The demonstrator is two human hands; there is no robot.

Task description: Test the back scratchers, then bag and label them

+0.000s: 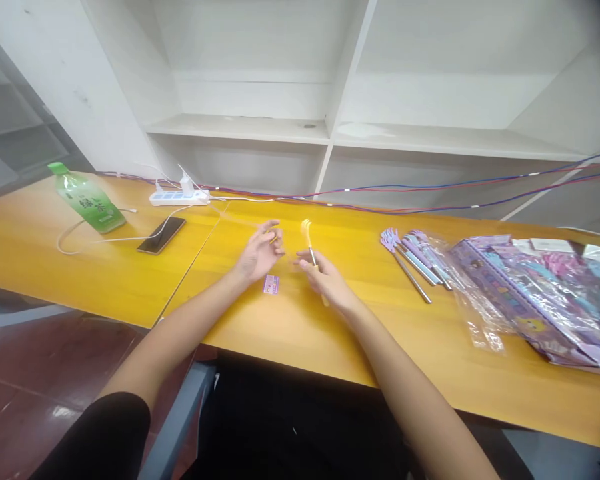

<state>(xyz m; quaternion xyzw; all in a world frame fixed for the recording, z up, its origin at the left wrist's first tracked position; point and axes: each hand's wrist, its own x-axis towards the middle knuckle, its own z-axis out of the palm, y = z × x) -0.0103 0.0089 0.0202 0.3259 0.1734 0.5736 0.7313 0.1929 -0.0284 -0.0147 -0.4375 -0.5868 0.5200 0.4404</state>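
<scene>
My right hand [323, 277] is closed around a yellow back scratcher [306, 230] with a clawed head and a metal shaft. Its head points up and away from me, and the handle end shows below my palm. To the left, my left hand [261, 252] is raised over the table with its fingers curled in. Whatever those fingers hold is too faint and blurred to make out. Below the hands a small purple printed card [271, 285] lies on the tabletop.
At right lie several back scratchers [413, 257], clear plastic sleeves [480, 313] and a purple display box [525, 300] of wrapped pieces. At left are a green bottle [93, 200], a phone [161, 235] and a power strip [180, 197]. Cables [405, 189] run before white shelves [240, 128].
</scene>
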